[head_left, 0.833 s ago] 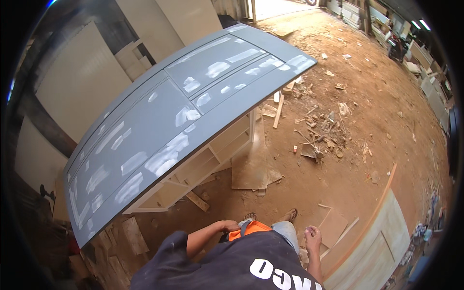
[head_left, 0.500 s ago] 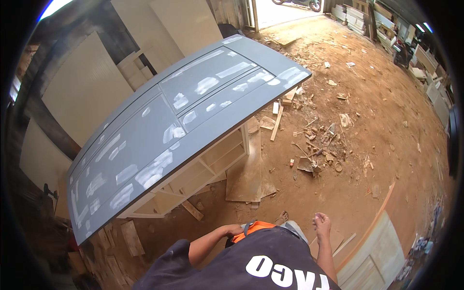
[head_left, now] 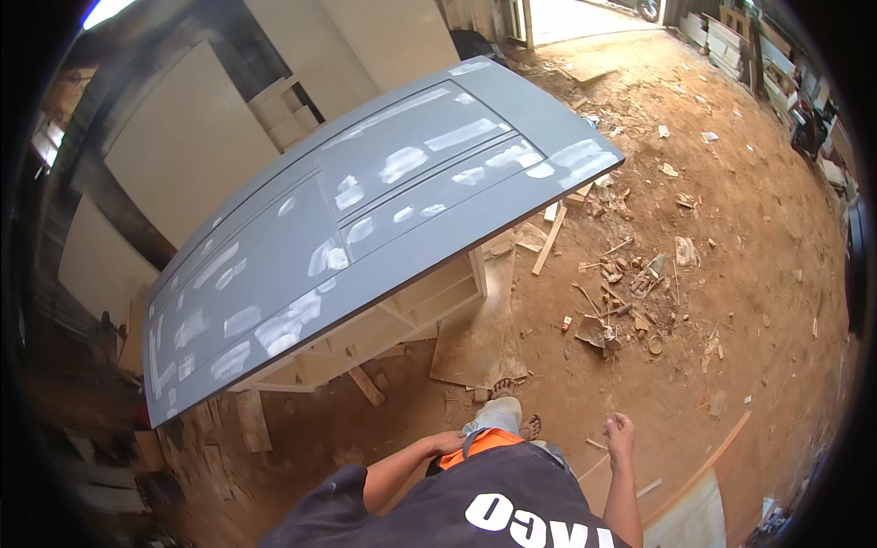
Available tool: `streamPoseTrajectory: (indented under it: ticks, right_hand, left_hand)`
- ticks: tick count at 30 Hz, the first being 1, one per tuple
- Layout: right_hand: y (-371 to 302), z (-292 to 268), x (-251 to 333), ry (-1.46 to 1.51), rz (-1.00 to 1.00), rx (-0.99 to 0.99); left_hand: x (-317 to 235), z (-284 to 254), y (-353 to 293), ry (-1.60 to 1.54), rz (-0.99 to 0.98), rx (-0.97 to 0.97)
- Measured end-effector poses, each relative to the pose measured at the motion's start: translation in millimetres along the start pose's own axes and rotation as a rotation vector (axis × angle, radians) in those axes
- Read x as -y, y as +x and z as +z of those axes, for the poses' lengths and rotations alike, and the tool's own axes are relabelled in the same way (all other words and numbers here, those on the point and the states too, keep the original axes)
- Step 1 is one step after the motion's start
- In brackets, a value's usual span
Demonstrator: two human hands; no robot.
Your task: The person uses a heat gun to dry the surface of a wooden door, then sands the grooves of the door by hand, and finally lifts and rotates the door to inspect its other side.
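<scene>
My left hand (head_left: 446,443) rests at my waist against an orange cloth item (head_left: 482,445) with a dark strap or edge. Its fingertips are hidden there, so their grip does not show. Out to my right, my right hand (head_left: 619,436) is held up with the fingers curled and pinched together; whatever is in them, if anything, is too small to name. In front of me to the left lies a large grey panelled door (head_left: 393,196) with white filler patches, apart from both hands. A pale wooden frame with compartments (head_left: 393,315) supports it from below.
Wood scraps and rubbish (head_left: 621,310) litter the dirt floor (head_left: 731,274) ahead. A flat board (head_left: 470,338) lies by my feet. Pale panels (head_left: 187,146) lean beyond the door. Another panel (head_left: 694,511) stands at lower right. Stacked timber (head_left: 724,44) lines the far right.
My body has moved forward and my view has shifted, with a foot now showing by the flat board. Both hands keep about the same pose; the door has not visibly moved.
</scene>
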State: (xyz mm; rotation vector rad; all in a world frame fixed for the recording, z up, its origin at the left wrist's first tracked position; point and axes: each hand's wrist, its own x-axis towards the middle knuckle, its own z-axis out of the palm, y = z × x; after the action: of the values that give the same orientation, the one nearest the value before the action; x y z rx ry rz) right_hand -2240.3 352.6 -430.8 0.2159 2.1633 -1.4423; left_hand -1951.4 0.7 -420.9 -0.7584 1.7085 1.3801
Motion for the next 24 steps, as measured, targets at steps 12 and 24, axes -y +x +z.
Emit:
streamPoseTrajectory:
  ticks: [12, 24]
  right_hand:
    - [17, 49, 88, 0.213, 0.212, 0.052]
    - [65, 65, 241, 0.116, -0.173, 0.754]
  left_hand:
    - [-86, -91, 99, 0.473, 0.12, 0.144]
    - [-146, -12, 101, 0.308, 0.072, -0.068]
